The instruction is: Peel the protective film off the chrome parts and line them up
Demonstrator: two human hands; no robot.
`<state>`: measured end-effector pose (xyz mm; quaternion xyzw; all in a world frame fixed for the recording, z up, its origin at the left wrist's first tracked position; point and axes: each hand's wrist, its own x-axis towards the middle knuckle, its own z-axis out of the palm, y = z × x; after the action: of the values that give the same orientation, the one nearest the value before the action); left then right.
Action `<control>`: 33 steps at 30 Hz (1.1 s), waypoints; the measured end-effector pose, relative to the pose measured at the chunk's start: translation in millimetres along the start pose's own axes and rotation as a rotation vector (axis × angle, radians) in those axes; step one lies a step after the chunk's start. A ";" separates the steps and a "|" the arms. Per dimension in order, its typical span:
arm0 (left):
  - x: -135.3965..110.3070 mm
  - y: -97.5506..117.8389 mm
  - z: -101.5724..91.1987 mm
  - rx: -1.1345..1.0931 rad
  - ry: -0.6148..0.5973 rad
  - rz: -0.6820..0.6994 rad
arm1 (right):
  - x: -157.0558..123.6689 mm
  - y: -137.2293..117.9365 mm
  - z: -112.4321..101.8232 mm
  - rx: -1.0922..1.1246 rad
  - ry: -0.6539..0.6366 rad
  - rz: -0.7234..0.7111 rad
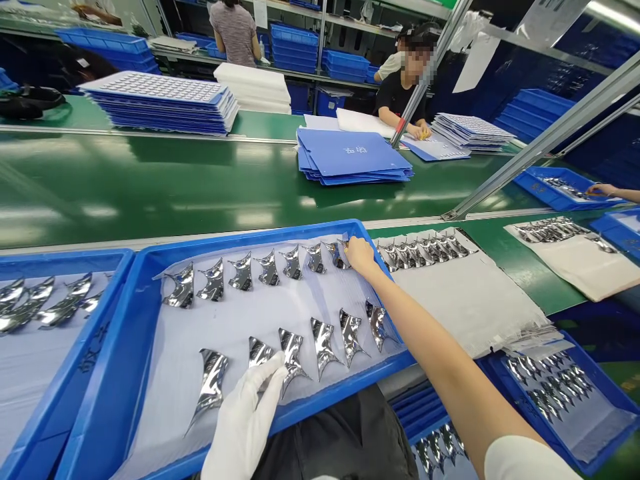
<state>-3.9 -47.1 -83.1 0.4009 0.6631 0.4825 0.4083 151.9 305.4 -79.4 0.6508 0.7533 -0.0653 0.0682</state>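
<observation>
A blue tray (pixel 125 347) lined with white foam sits in front of me. It holds two rows of several shiny chrome curved parts. My left hand (pixel 245 420), in a white glove, rests at the tray's near edge with its fingers stretched onto a chrome part (pixel 260 351) of the near row. My bare right hand (pixel 359 255) reaches across to the far right end of the back row, fingers pinched on the last chrome part (pixel 341 253) there.
Another blue tray (pixel 60 400) with chrome parts lies at left. A white foam sheet (pixel 465 300) with a row of parts is at right, more trays (pixel 600 393) below it. Beyond is a green conveyor (pixel 150 187) with blue sheets (pixel 350 157). Other people work behind it.
</observation>
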 end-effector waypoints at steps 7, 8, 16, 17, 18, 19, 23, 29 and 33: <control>3.8 -2.7 -4.0 -0.047 -0.035 0.038 | -36.3 -17.6 7.1 -0.062 0.113 -0.286; 3.9 -3.8 -4.0 -0.049 -0.026 0.031 | -39.4 -19.5 9.0 -0.070 0.119 -0.309; 3.1 -6.6 -1.0 -0.024 -0.015 0.014 | -30.3 -5.8 11.6 -0.116 0.157 -0.237; 3.6 -7.8 -1.3 -0.019 -0.011 0.029 | -28.6 -2.0 11.0 -0.122 0.149 -0.213; 4.1 -9.5 -1.9 -0.008 -0.020 0.054 | -27.3 1.4 10.6 -0.127 0.131 -0.194; 4.5 -11.5 -2.9 0.006 -0.038 0.081 | -26.4 4.3 10.2 -0.128 0.107 -0.181; 5.2 -17.8 -7.0 0.027 -0.087 0.149 | -24.2 8.7 8.4 -0.122 0.031 -0.146; 10.9 -9.3 -7.0 0.159 -0.010 0.194 | -19.9 5.1 5.8 -0.101 -0.001 -0.093; 18.0 2.2 -4.4 0.261 0.059 0.137 | -20.5 5.7 9.0 -0.086 -0.042 -0.064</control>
<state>-13.9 -31.4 -82.9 0.4806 0.7030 0.4304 0.2993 160.6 284.6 -84.5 0.6213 0.7743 -0.0488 0.1099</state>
